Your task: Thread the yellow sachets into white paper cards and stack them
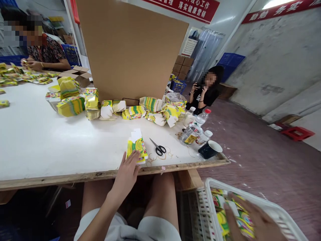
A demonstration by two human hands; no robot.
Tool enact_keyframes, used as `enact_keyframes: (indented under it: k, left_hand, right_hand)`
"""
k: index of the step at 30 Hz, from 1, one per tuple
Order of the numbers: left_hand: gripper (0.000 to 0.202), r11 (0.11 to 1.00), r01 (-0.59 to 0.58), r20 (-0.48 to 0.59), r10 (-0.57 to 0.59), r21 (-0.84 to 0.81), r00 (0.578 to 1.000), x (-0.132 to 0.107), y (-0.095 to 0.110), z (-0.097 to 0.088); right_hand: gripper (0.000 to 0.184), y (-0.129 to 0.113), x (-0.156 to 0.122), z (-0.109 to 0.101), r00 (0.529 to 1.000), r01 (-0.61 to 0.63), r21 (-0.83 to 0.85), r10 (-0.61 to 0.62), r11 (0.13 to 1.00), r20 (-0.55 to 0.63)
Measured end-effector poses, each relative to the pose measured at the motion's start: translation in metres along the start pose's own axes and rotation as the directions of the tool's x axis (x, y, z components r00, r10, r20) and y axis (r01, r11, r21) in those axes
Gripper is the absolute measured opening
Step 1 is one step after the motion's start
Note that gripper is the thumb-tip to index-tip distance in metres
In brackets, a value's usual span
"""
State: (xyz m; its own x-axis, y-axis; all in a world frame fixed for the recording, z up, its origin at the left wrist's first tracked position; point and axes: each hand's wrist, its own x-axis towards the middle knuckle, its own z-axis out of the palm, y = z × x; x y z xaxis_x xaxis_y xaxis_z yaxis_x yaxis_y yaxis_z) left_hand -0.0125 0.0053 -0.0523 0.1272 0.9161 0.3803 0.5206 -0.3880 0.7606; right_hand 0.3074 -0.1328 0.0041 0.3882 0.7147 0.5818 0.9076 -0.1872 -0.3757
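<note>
My left hand (pixel 127 169) lies with its fingers stretched flat on a yellow-and-green folded carton (pixel 135 145) near the table's front edge. White flaps stick out at the carton's far end. Scissors (pixel 158 148) with black handles lie just right of it, beside several loose rubber bands (pixel 151 159). Down at the lower right, my right hand (pixel 260 219) is inside a white plastic basket (pixel 209 190), over small yellow packets (pixel 222 221). That hand is smeared by motion, so I cannot make out whether it grips one.
Bundles of flat yellow cartons (pixel 71 105) line the table before a tall cardboard sheet (pixel 132 50). Bottles, a plastic jar (pixel 191 134) and a dark cup (pixel 210 149) crowd the right corner. One person (pixel 47 53) sits at the far left; another (pixel 205 90) is beyond the table.
</note>
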Motion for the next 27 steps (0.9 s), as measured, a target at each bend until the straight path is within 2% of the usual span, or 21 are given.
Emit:
enact_keyframes:
  k: [2,3,5,8,10,12,14,16,17,19,21,22,23,24,27]
  left_hand:
    - [0.038,0.999,0.002,-0.014,-0.003,-0.038,1.000,0.002,-0.007,-0.001]
    - [0.036,0.998,0.001,-0.024,-0.002,-0.058,1.000,0.001,-0.007,-0.003]
    - [0.038,0.996,-0.025,-0.042,0.021,-0.090,0.999,-0.005,-0.003,-0.006]
    - [0.044,0.978,-0.142,-0.012,0.142,-0.154,0.990,-0.020,0.012,-0.010]
    - [0.046,0.944,-0.230,0.062,0.251,-0.236,0.966,-0.030,0.022,-0.008]
    - [0.045,0.913,-0.241,0.123,0.295,-0.330,0.947,-0.038,0.030,-0.004]
    - [0.041,0.892,-0.141,0.122,0.212,-0.429,0.970,-0.042,0.036,0.002]
    - [0.041,0.812,0.039,0.089,0.016,-0.582,0.996,-0.041,0.041,0.006]
    - [0.043,0.722,0.125,0.095,-0.082,-0.680,0.992,-0.039,0.044,0.008]
    - [0.047,0.462,0.286,0.225,-0.183,-0.839,0.957,-0.034,0.049,0.009]
    - [0.051,0.221,0.446,0.426,-0.133,-0.867,0.895,-0.029,0.054,0.007]
    - [0.052,0.150,0.508,0.500,-0.091,-0.848,0.861,-0.028,0.057,0.006]
    - [0.052,0.111,0.544,0.541,-0.063,-0.831,0.839,-0.027,0.059,0.004]
    - [0.051,0.095,0.552,0.550,-0.052,-0.828,0.834,-0.027,0.060,0.003]
    - [0.044,0.107,0.507,0.497,-0.111,-0.855,0.861,-0.028,0.062,0.002]
  right_hand:
    - [0.042,-0.020,-0.008,0.020,0.989,-0.065,0.209,0.035,0.976,0.144]
    - [0.040,-0.037,-0.012,0.034,0.971,-0.155,0.340,0.078,0.927,0.228]
    - [0.040,-0.076,-0.019,0.065,0.900,-0.371,0.506,0.168,0.779,0.401]
    - [0.046,-0.123,-0.023,0.103,0.772,-0.593,0.629,0.132,0.502,0.622]
    - [0.045,-0.133,-0.023,0.116,0.730,-0.665,0.668,0.104,0.333,0.675]
    - [0.044,-0.130,-0.023,0.119,0.721,-0.691,0.687,0.147,0.224,0.677]
    - [0.044,-0.120,-0.026,0.114,0.720,-0.693,0.700,0.218,0.174,0.659]
    - [0.043,-0.113,-0.032,0.105,0.715,-0.695,0.704,0.241,0.148,0.656]
    - [0.041,-0.112,-0.035,0.100,0.713,-0.698,0.703,0.221,0.135,0.665]
    - [0.036,-0.114,-0.042,0.091,0.699,-0.715,0.690,0.141,0.109,0.701]
    - [0.033,-0.121,-0.047,0.085,0.682,-0.732,0.677,0.075,0.082,0.728]
    - [0.033,-0.124,-0.048,0.084,0.675,-0.737,0.672,0.058,0.071,0.735]
    - [0.033,-0.126,-0.049,0.083,0.671,-0.741,0.668,0.049,0.065,0.740]
    - [0.033,-0.128,-0.048,0.083,0.669,-0.743,0.667,0.047,0.065,0.741]
    - [0.034,-0.129,-0.047,0.084,0.674,-0.736,0.668,0.035,0.104,0.738]
